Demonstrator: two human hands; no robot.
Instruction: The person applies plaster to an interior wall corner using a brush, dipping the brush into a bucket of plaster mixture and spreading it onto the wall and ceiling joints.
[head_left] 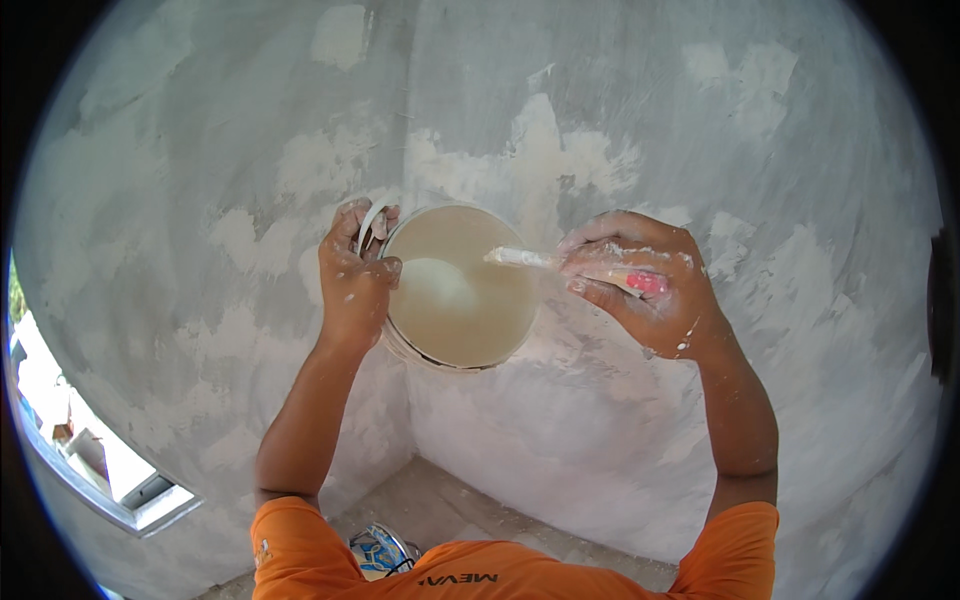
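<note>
Near two patched walls | one bucket clasped by left hand | one brush pinched by right hand

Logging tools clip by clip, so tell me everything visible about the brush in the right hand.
The brush is slim, with a cream tip, white-smeared middle and pinkish-red patch toward its other end; smears obscure its material. It points left, nearly level across the picture, gripped by the right hand. Its tip appears over the round beige bucket; contact is unclear.

Soft daylight; the window glares white, seemingly overexposed; edges bend.
</note>
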